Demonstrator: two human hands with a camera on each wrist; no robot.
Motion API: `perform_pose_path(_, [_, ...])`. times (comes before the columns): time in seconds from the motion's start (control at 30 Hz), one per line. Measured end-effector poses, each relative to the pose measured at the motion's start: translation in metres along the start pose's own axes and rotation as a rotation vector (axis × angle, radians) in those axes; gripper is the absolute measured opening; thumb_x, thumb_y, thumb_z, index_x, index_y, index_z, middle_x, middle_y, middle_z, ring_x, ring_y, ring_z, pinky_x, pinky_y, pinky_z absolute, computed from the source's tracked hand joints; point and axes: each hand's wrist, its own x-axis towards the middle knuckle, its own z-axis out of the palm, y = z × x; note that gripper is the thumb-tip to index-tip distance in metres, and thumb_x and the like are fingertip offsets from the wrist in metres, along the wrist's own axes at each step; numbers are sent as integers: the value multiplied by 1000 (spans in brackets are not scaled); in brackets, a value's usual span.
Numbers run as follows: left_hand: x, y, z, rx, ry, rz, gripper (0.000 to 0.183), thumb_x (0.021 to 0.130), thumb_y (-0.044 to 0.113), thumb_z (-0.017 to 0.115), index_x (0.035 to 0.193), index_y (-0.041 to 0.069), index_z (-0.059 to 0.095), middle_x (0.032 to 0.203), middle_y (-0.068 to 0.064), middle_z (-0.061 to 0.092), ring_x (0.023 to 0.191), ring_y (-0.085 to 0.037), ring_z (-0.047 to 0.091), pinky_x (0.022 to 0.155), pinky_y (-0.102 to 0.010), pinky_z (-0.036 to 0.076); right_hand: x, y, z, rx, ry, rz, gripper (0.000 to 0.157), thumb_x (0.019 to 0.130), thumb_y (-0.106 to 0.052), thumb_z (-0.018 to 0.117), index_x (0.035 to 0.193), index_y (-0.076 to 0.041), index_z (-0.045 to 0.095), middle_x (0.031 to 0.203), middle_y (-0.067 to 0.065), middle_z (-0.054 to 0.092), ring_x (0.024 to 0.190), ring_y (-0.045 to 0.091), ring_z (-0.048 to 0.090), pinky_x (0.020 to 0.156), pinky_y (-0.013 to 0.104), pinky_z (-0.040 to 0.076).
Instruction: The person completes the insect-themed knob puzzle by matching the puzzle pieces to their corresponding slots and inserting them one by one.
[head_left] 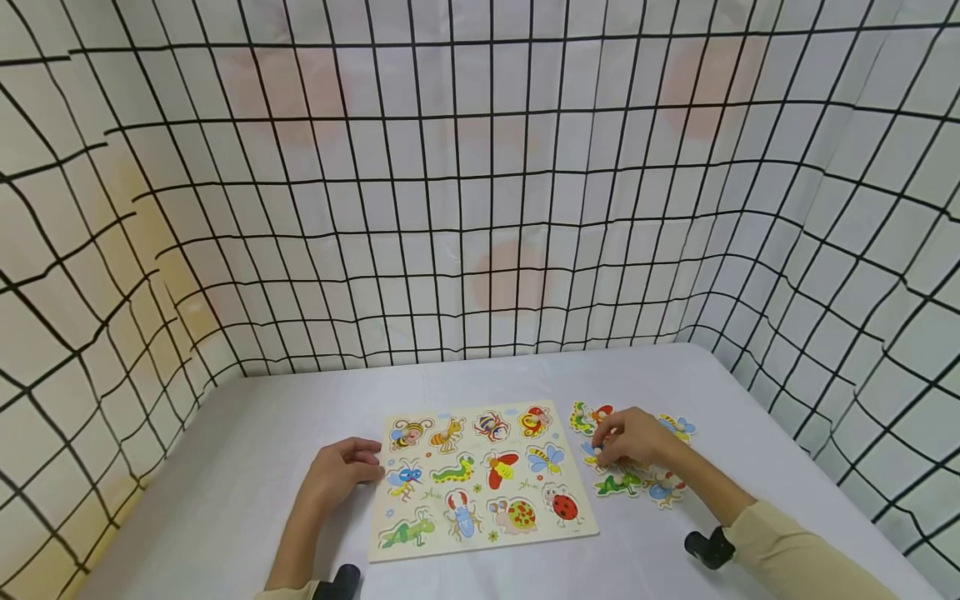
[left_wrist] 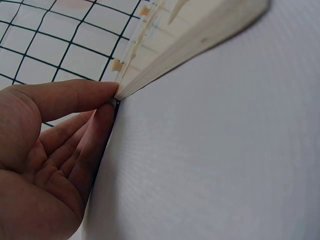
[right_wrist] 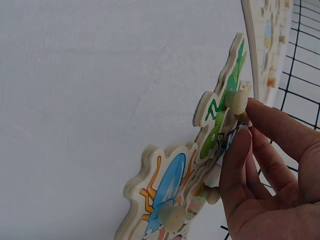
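A wooden puzzle board (head_left: 480,483) with rows of insect pictures lies on the white table. My left hand (head_left: 341,475) is at its left edge, thumb and a fingertip pinching the edge in the left wrist view. To the right of the board lies a cluster of loose wooden insect pieces. Over them, my right hand (head_left: 633,437) pinches a small puzzle piece (head_left: 588,454) with blue and yellow on it, mostly hidden by the fingers. Below that hand lie a green grasshopper piece (right_wrist: 220,112) and a blue beetle piece (right_wrist: 170,180), both with round wooden knobs.
A caterpillar piece (head_left: 578,418) and a blue-winged piece (head_left: 678,427) lie at the far side of the cluster. White walls with a black grid net (head_left: 487,192) enclose the table's back and sides. A black wrist device (head_left: 708,548) is on the right forearm.
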Motion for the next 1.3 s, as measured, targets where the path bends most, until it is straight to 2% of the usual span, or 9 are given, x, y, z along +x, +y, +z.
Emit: perform_pose_path(1.3, [-1,2,0,16,6,5,39,80,12,81,117,6,71,90,-4,68,83,-20,58,72,-31,44,-3,-6,4,41,38,6,15,78,-11,83,88,-6,73,71,2,65,58,17,56,56,30,48])
